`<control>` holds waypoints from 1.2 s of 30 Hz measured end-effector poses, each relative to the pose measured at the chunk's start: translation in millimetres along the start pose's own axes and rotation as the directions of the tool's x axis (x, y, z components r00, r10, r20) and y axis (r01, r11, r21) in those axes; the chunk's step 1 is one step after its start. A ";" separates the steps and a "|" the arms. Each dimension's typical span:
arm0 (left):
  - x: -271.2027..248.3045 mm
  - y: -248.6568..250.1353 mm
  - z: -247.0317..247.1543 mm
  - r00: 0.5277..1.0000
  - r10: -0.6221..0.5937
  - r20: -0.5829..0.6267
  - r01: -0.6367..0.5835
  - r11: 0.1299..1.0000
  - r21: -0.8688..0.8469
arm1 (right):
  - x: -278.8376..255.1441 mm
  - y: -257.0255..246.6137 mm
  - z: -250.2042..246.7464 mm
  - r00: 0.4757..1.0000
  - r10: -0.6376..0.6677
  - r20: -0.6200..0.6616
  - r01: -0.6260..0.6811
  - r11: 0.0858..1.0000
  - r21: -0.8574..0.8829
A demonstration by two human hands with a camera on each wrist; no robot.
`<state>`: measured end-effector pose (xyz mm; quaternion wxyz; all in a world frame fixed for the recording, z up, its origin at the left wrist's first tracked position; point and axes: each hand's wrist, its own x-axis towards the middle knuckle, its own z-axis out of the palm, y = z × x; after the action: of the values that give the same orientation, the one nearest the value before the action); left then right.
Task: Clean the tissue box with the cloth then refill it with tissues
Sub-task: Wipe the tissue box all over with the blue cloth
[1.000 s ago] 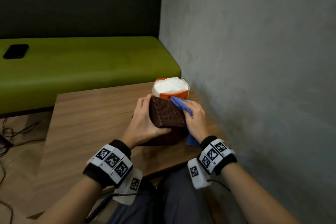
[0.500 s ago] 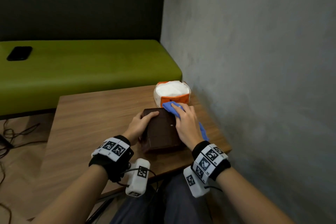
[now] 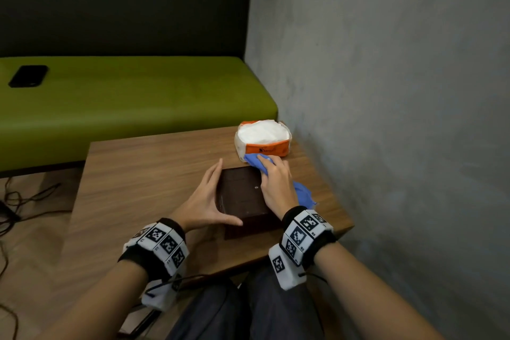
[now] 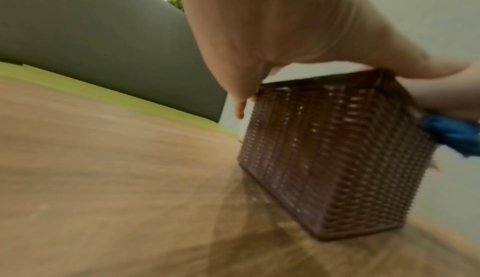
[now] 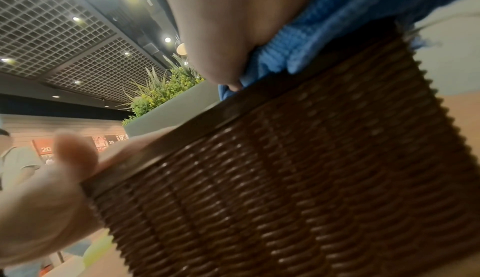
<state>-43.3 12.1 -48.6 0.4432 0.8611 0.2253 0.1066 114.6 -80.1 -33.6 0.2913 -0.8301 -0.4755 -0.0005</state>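
The brown woven tissue box (image 3: 242, 199) stands on the wooden table (image 3: 143, 179), smooth dark face up. My left hand (image 3: 214, 196) lies against its left side with straight fingers, thumb along the near edge. My right hand (image 3: 276, 182) grips the blue cloth (image 3: 256, 161) and presses it on the box's far right top; more cloth trails off behind the palm. An orange and white tissue pack (image 3: 263, 138) sits just beyond the box. The left wrist view shows the box wall (image 4: 337, 158) and cloth (image 4: 454, 131); the right wrist view shows box (image 5: 285, 178) and cloth (image 5: 337, 24).
A grey wall (image 3: 386, 119) runs close along the table's right edge. A green bench (image 3: 124, 107) with a black phone (image 3: 27, 76) stands behind the table. Cables (image 3: 16, 201) lie on the floor at left. My knees are under the near table edge.
The box went from tilted in both hands to standing flat on the table. My left hand loosened to straight fingers along its side. My right hand slid the cloth onto the top face.
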 end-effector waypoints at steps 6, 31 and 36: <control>6.0 3.7 8.4 0.998 -0.032 -0.058 0.033 0.999 0.015 | -0.3 -28.5 7.6 0.974 -0.123 0.192 0.169 0.954 -0.246; 6.5 2.0 17.0 0.972 -0.011 -0.235 -0.011 0.996 -0.088 | -13.5 -45.7 14.5 0.887 -0.321 0.332 0.360 0.931 -0.059; 6.8 5.6 15.3 0.980 -0.055 -0.193 0.045 0.997 -0.059 | 7.6 9.4 -5.2 0.984 -0.092 0.152 0.129 0.957 -0.259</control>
<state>-29.8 1.6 -53.1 0.4450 0.8281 0.2861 0.1853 127.6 -80.2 -31.7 0.1421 -0.8320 -0.5358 -0.0236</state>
